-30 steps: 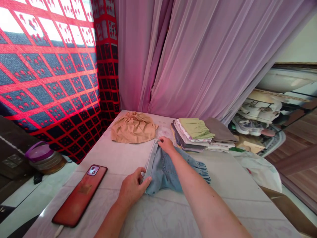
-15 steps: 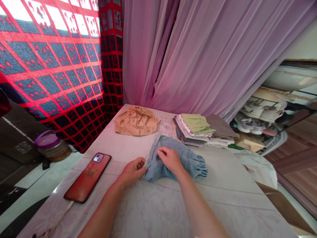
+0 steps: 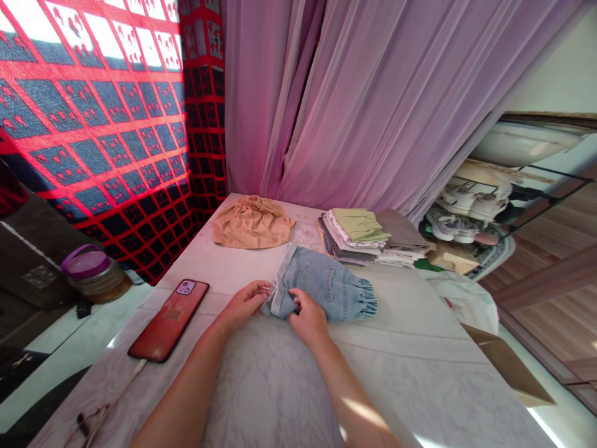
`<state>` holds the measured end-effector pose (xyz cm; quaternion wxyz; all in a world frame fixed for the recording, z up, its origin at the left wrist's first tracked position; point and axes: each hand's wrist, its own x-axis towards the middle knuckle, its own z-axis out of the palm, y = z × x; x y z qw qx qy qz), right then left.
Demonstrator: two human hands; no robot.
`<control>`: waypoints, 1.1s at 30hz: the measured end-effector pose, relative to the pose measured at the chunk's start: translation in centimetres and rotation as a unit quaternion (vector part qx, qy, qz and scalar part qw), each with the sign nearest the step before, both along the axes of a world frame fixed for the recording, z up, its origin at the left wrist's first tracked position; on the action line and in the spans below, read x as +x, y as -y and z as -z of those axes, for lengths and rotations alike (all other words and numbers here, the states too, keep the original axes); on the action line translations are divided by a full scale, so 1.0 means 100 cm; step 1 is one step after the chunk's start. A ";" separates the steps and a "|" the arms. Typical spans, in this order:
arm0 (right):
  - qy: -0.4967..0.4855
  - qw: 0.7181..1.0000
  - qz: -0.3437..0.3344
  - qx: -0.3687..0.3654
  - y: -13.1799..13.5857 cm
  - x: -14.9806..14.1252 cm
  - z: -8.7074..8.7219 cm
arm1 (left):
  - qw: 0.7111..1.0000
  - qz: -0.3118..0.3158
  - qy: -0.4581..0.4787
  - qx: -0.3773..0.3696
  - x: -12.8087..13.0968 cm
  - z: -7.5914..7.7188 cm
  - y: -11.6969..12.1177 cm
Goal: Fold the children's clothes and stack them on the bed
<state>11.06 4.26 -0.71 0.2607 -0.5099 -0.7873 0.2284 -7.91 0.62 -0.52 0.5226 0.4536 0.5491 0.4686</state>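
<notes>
Light blue denim shorts [image 3: 321, 280] lie folded on the table, their gathered elastic waist to the right and a hem to the left. My left hand [image 3: 246, 302] pinches the lower left corner at the hem, thumb and fingers pressed together. At the near edge, my right hand [image 3: 308, 316] has its fingers curled into the denim just right of the hem, gripping a bit of cloth. Beyond them, a tan garment with a gathered waist [image 3: 252, 223] is spread flat at the far left of the table.
A stack of folded clothes [image 3: 357, 227] with a green piece on top stands at the back right, beside a folded brown cloth [image 3: 402, 230]. A red phone [image 3: 168, 320] with a charging cable lies left. Shelves with shoes [image 3: 450, 224] stand right of the lilac curtain [image 3: 364, 112].
My right hand has moved down from the middle of the denim to its near edge and taken hold there. The left hem is now bunched and turned. The view has shifted slightly.
</notes>
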 end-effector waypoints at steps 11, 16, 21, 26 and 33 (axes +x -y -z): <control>-0.215 0.952 0.172 -0.135 -0.024 0.025 0.003 | 0.982 -0.074 -0.132 0.109 0.016 0.009 -0.002; -0.286 0.941 0.086 -0.161 -0.018 0.023 0.011 | 0.965 -0.085 -0.180 0.172 0.029 0.015 -0.003; -0.332 0.920 0.063 -0.200 -0.016 0.024 0.010 | 0.987 0.034 -0.075 0.137 0.028 0.011 -0.002; -0.337 0.906 0.125 -0.225 -0.012 0.029 -0.002 | 0.990 0.070 -0.038 0.113 0.013 0.005 0.002; -0.341 0.902 0.118 -0.237 -0.013 0.028 -0.001 | 0.962 0.141 -0.198 0.128 0.012 -0.010 0.008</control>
